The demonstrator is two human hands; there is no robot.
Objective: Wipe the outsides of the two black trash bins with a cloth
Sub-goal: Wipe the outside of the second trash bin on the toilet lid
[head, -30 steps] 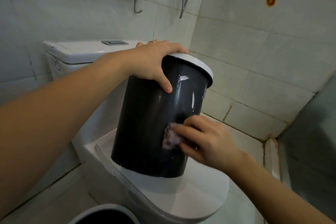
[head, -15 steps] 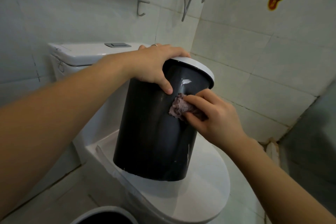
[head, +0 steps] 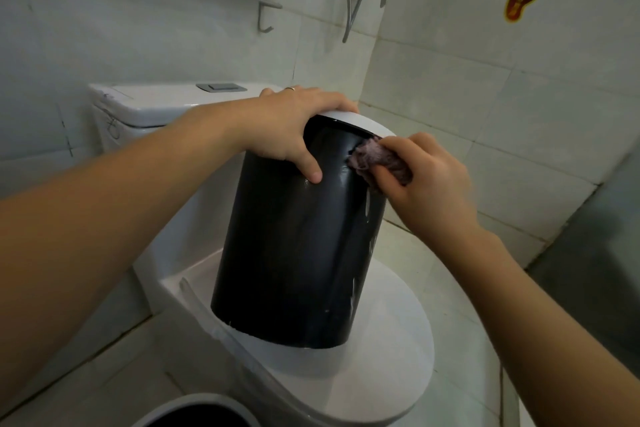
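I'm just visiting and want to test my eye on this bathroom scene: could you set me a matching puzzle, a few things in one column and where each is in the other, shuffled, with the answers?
Things:
1. black bin
2. cloth
3. left hand
4. second bin

Places:
A. at the bottom edge of the view, on the floor beside the toilet
B. gripping the white rim at the top of the black bin
C. standing on the closed toilet lid
D. bunched in the right hand, pressed to the bin's upper side

Pairs: 1-C, 2-D, 3-B, 4-A
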